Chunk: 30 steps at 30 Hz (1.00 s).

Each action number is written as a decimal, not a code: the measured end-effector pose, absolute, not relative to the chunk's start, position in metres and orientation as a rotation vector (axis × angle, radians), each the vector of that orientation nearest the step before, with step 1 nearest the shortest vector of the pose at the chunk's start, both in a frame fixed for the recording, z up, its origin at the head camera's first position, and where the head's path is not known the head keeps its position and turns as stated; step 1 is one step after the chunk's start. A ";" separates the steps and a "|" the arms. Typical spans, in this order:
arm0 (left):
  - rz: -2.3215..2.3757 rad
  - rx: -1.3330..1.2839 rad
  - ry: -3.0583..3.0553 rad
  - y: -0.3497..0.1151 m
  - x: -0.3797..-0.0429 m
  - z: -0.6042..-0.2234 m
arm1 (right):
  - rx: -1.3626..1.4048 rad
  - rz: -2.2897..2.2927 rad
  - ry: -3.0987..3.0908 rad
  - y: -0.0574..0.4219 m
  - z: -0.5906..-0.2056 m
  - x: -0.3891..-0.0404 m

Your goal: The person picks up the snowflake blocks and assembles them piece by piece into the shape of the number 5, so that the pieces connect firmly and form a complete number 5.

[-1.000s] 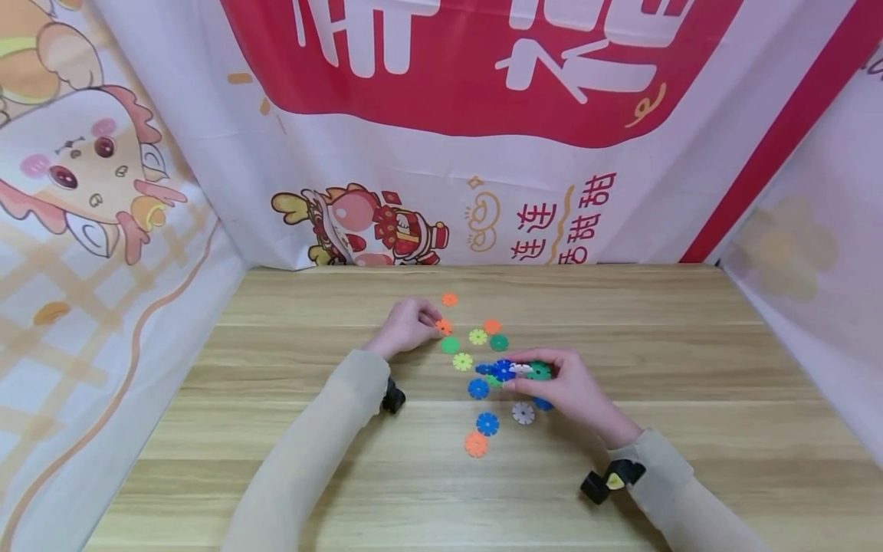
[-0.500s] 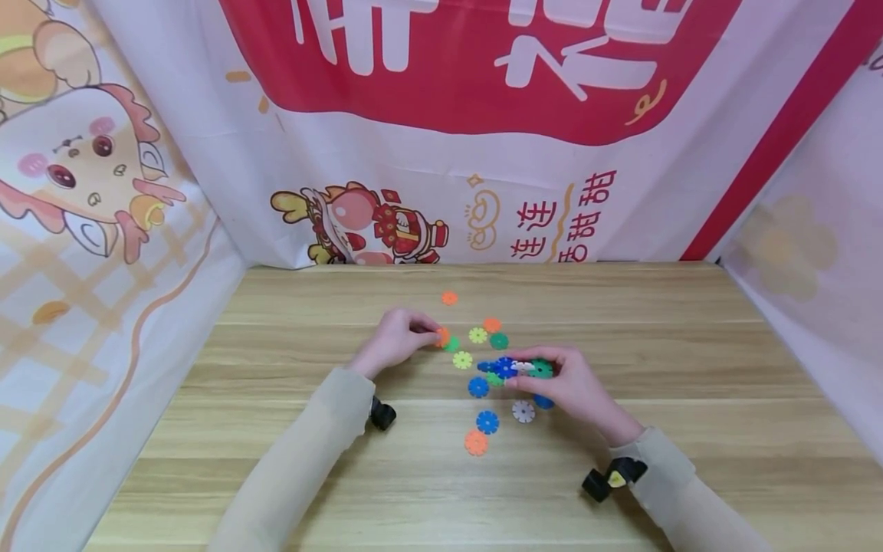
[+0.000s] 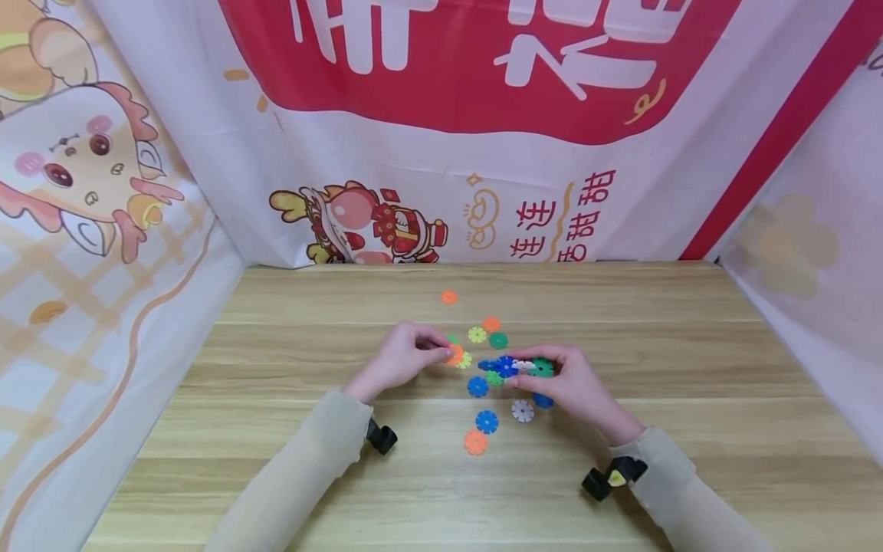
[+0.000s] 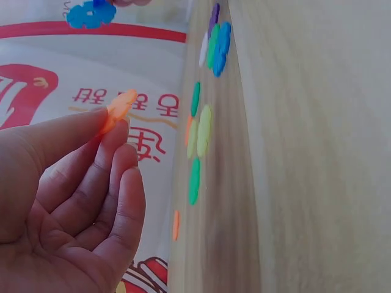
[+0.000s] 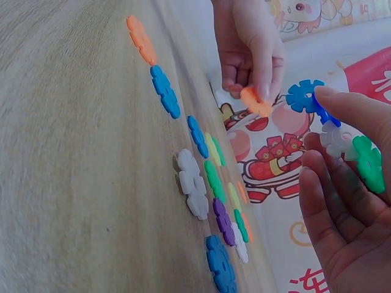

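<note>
Left hand [image 3: 402,357]: orange disc [image 4: 123,110], pinched at the tips of the fingers [image 4: 112,140]. Right hand [image 3: 569,383]: linked disc chain [image 5: 333,140], pinched between fingers, near that disc. Apparent step: adding on; next move likely calls for edge-to-edge alignment.

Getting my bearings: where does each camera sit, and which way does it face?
Head: on the head, facing forward-down at the tabletop; left hand, right hand, sleeves show.
Left wrist: worn there, facing left hand pinching an orange disc; right fingers show.
Right wrist: worn there, facing right hand gripping a disc chain; left hand shows.
Both wrist views share the orange disc.
</note>
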<state>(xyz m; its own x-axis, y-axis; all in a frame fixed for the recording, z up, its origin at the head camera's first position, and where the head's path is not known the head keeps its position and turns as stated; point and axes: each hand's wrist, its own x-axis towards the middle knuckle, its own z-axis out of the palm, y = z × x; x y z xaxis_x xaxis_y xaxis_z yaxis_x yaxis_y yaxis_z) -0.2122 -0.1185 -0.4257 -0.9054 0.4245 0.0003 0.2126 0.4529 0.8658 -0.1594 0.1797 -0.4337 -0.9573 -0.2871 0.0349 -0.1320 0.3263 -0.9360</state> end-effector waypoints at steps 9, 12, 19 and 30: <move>1.538 0.571 2.408 -0.114 -0.195 -0.421 | -0.383 -1.715 2.449 0.180 -0.435 -0.159; 1.561 0.553 2.396 -0.112 -0.190 -0.418 | -0.389 -1.719 2.452 0.180 -0.436 -0.159; 1.594 0.531 2.379 -0.106 -0.180 -0.413 | -0.404 -1.708 2.456 0.180 -0.436 -0.158; 1.698 0.441 2.257 -0.099 -0.174 -0.414 | -0.453 -1.713 2.461 0.177 -0.437 -0.156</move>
